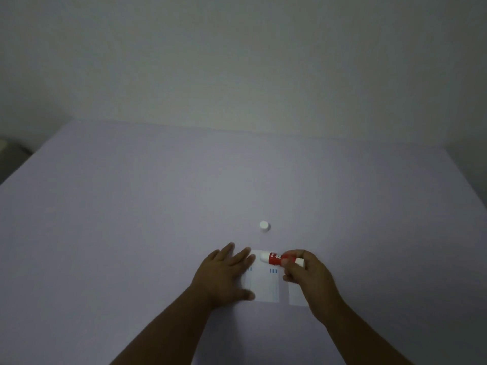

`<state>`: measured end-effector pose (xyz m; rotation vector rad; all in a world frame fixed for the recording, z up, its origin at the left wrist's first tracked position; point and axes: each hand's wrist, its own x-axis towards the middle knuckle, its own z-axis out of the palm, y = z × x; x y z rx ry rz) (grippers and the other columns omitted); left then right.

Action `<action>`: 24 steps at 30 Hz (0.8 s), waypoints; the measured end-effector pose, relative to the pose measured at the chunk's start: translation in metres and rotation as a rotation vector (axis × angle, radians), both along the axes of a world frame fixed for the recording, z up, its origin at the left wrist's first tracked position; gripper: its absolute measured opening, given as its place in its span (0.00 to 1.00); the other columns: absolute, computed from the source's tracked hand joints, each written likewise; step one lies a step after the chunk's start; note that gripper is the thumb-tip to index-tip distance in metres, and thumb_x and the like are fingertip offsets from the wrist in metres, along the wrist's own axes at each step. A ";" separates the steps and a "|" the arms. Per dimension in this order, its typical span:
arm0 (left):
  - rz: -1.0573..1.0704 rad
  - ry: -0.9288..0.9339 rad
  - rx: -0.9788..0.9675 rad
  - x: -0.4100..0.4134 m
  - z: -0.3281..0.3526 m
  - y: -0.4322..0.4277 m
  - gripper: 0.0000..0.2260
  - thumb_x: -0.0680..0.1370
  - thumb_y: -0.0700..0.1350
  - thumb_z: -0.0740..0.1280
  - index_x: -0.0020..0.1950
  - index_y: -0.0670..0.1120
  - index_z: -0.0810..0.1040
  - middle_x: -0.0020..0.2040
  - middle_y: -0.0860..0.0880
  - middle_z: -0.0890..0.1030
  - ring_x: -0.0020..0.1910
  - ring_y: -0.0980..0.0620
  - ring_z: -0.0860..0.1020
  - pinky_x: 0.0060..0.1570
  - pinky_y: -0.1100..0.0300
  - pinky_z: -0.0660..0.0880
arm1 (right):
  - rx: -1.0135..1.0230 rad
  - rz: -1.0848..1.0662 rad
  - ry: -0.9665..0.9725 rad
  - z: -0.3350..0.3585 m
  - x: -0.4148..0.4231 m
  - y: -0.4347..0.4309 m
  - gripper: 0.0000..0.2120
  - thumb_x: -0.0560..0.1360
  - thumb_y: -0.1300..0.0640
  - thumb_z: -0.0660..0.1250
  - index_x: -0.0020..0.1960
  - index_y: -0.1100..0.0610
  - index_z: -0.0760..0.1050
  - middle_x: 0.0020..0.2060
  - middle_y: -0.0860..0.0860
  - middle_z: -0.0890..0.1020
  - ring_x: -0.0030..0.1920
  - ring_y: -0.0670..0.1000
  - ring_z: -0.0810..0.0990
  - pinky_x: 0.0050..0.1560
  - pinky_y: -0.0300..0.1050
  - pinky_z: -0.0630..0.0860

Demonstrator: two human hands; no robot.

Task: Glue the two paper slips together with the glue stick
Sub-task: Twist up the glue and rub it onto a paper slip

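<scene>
A white paper slip with blue marks lies flat on the table. My left hand rests palm down on its left edge, fingers spread. A second white slip lies just to its right, partly hidden under my right hand. That hand grips a red glue stick, which lies almost level with its uncapped white tip over the far edge of the first slip. The stick's white cap stands alone on the table beyond the slips.
The pale lilac table stretches wide on all sides, with its far edge against a plain wall. A dim object sits off the table's far left corner.
</scene>
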<state>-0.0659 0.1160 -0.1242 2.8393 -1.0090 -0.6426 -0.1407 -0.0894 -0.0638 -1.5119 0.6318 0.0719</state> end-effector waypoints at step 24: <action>0.021 0.064 -0.035 0.004 0.000 -0.001 0.44 0.66 0.75 0.57 0.76 0.61 0.43 0.78 0.61 0.45 0.77 0.52 0.41 0.73 0.49 0.40 | -0.745 0.489 -0.145 -0.011 0.028 0.006 0.04 0.73 0.54 0.66 0.47 0.52 0.72 0.40 0.49 0.79 0.40 0.46 0.75 0.40 0.38 0.71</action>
